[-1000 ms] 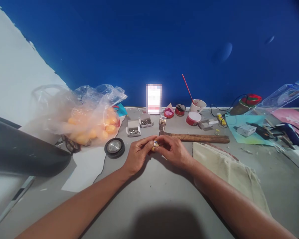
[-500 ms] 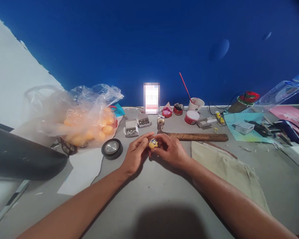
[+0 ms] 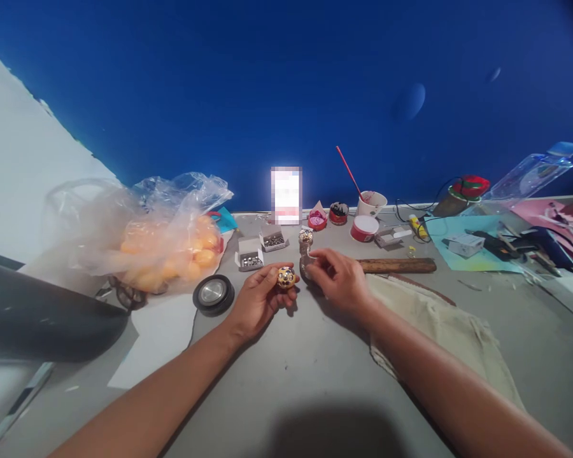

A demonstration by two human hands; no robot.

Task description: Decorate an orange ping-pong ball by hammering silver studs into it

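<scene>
My left hand holds a small yellow ball dotted with shiny silver studs, pinched between thumb and fingers. To its right, my right hand is over the hammer, close to the metal head. Its fingers are bent, with a gap between thumb and forefinger; whether they touch the hammer is unclear. The hammer's wooden handle points right, partly covered by this hand. Beyond the ball stand two small open boxes of silver studs, the nearer box and the farther box.
A black round object with a metal centre lies left of my left hand. Farther left is a clear plastic bag of yellow-orange balls. A beige cloth lies by my right forearm. Behind stand a white cup and a red-sided tub.
My right hand has let go of the studded ball and moved right to the hammer head. The ball stays in my left hand and has been turned.
</scene>
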